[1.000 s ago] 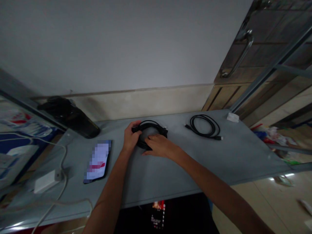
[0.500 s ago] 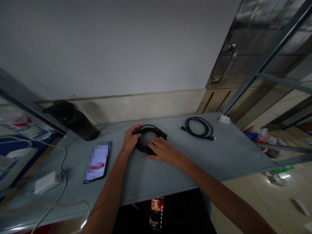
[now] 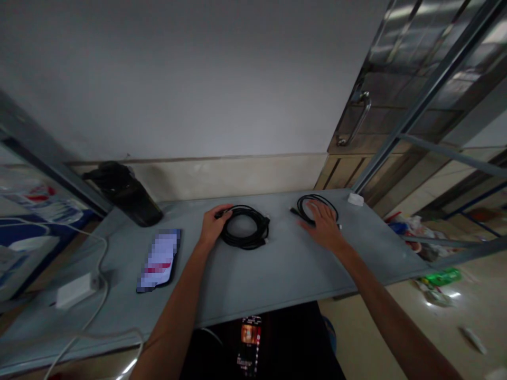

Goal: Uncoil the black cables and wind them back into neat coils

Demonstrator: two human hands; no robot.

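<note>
Worktop (image 3: 277, 269) grey | left hand (image 3: 212, 227) gripping thick cable coil (image 3: 245, 227) mid-worktop | right hand (image 3: 325, 227) flat, fingers spread, on thin cable coil (image 3: 307, 203) | phone (image 3: 158, 261), black bottle (image 3: 127, 195) left, clear of both.

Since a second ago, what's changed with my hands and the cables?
The right hand left the thick coil and moved right onto the thin coil. The left hand stays on the thick coil's left edge; phone unmoved.
</note>
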